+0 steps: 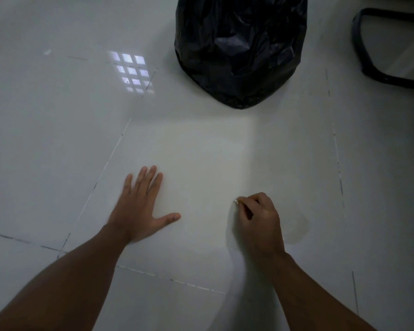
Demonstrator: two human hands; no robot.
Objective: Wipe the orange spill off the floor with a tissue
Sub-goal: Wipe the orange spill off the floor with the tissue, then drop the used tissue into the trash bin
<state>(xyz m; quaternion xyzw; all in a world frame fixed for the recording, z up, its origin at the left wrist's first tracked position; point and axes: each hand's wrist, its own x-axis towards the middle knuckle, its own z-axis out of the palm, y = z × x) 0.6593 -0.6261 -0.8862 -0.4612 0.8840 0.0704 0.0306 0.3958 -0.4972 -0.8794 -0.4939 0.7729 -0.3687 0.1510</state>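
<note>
The left hand (pixel 139 206) lies flat and spread on the floor (pixel 201 151), likely for support, while the right hand (pixel 258 218) pinches a small tissue (pixel 236 201), no orange spill showing

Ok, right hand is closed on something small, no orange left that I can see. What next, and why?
Probably carry the right hand forward to the black bag and drop the small white bit pinched in its fingertips: the floor shows no orange, and the left hand just rests flat.
</note>
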